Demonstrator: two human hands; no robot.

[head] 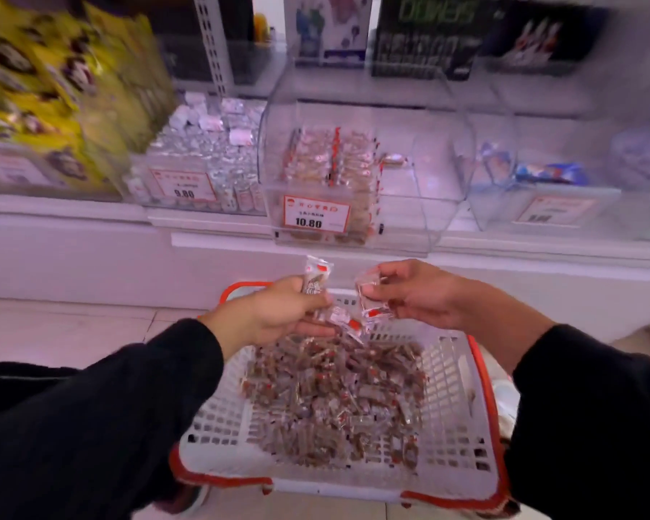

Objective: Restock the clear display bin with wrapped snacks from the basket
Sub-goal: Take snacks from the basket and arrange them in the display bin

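clear-wrapped brown snacks (334,399) with red ends heap the basket (455,425); both hands' fingers (308,300) hold several.

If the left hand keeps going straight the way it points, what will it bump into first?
Probably the right hand and its wrapped snacks. The left hand points right, across the basket, though depth is hard to judge.

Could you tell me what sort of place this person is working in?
Most likely a shop's snack aisle. Clear display bins on a white shelf carry price tags reading 10.80 and 9.80, and a plastic basket of wrapped snacks sits below, with both hands, left hand and right hand, holding packets.
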